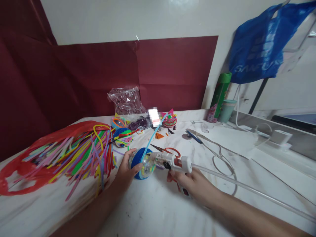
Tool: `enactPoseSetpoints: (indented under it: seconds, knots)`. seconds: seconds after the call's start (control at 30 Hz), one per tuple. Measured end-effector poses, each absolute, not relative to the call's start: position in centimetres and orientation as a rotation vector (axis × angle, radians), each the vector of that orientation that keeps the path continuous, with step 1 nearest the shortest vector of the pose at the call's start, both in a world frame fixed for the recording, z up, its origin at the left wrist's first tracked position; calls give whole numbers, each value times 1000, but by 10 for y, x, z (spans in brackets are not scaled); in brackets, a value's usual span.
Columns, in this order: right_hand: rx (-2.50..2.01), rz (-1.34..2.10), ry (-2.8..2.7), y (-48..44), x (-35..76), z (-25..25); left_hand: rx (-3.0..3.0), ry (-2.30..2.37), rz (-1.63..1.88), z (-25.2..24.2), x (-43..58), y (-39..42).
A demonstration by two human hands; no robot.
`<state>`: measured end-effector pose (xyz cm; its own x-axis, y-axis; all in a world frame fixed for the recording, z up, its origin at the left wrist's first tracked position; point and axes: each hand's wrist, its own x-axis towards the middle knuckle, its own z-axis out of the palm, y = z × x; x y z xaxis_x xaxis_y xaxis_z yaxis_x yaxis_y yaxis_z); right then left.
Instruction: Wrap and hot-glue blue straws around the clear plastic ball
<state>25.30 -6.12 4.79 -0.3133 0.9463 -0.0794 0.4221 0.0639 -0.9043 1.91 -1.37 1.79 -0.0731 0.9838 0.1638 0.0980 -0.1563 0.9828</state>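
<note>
My left hand [128,168] is wrapped round a clear plastic ball [148,166] with a broad blue band and coloured bits on it. A light blue pipe cleaner [153,135] sticks up from the ball and leans to the right. In my right hand [189,181] is a white glue gun [170,159], its nozzle at the ball's right side; whether the tip touches is unclear. A long clear glue stick [237,182] runs out of its back end. Just behind the gun lie scissors [172,151] with orange handles.
On the left, a red plastic bag [27,187] holds many coloured pipe cleaners [81,154]. Several decorated balls [123,137] sit behind, near crinkled clear wrap [127,100]. A cable [228,168], a blue-handled tool [194,136], a green can [222,95] and a cup [227,111] stand or lie right.
</note>
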Motion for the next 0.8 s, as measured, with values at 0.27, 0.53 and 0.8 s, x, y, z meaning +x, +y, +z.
enactPoseSetpoints:
  seconds: [0.27, 0.53, 0.8]
  knots:
    - [-1357, 1215, -1788, -59, 254, 47, 1388, 1244, 1366, 13, 17, -11]
    - [-1327, 1225, -1822, -61, 253, 47, 1431, 1229, 1351, 13, 16, -11]
    - [-1380, 1178, -1781, -59, 254, 49, 1417, 1250, 1343, 16, 18, -13]
